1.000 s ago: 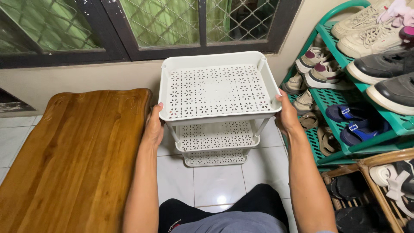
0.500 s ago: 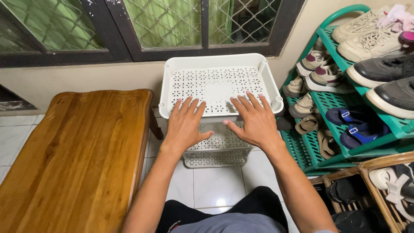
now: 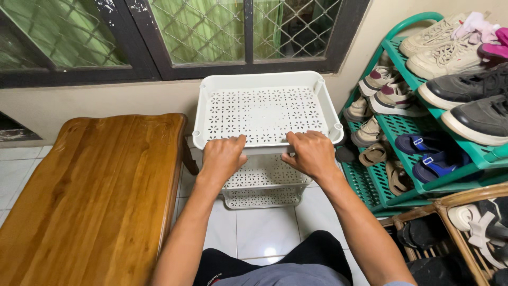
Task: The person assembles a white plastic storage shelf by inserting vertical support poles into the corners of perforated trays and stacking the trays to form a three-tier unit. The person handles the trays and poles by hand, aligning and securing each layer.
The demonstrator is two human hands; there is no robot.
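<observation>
Both hands curl over the near rim of the white rack's (image 3: 264, 114) top tray: left hand (image 3: 222, 158) and right hand (image 3: 312, 153) each closed on that edge. The rack stands on the tiled floor (image 3: 264, 228) below the window (image 3: 201, 32), between a wooden surface (image 3: 90, 185) on the left and a green shoe shelf (image 3: 418, 122) on the right.

**Tight squeeze on both sides**

Both hands grip the white rack's (image 3: 264, 114) near rim. Left of the grip, the wooden table (image 3: 95, 185) sits close; right, the green shoe shelf (image 3: 394, 193) crowds in. Bare floor tiles (image 3: 264, 228) below are open.
</observation>
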